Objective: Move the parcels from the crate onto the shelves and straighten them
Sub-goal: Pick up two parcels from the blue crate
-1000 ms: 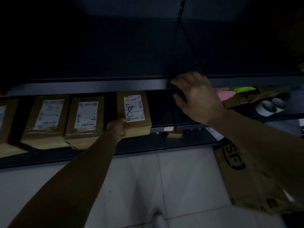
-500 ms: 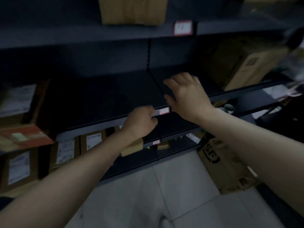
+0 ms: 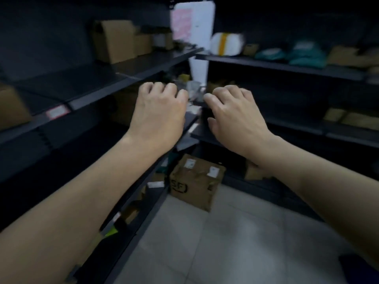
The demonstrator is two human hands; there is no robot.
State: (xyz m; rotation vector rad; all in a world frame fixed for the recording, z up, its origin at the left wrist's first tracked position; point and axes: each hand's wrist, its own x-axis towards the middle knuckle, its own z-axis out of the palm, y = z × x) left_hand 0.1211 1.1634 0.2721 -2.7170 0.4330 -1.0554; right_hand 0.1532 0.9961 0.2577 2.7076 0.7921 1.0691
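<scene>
My left hand [image 3: 159,111] and my right hand [image 3: 233,113] hover side by side in mid-air in front of the corner where two dark shelf units meet. Both hold nothing; the fingers are loosely curled, the left ones more tightly. A brown parcel [image 3: 113,39] stands on the upper left shelf [image 3: 98,93], with smaller boxes behind it. Another brown parcel [image 3: 12,108] sits at the far left edge. On the right unit's top shelf [image 3: 276,65] lie a white bag with a yellow band [image 3: 225,44] and green bags [image 3: 305,53]. No crate is in view.
A brown cardboard box marked SF [image 3: 195,181] stands on the pale tiled floor [image 3: 235,242] in the corner. Flat tan parcels [image 3: 348,117] lie on the right unit's middle shelf. A white panel with a pink sheet [image 3: 190,23] hangs at the corner. The picture is blurred by motion.
My view has swung up and to the right, from the low shelf to the corner. My left hand let go of the labelled parcel; both hands left the shelf edge and now hang free.
</scene>
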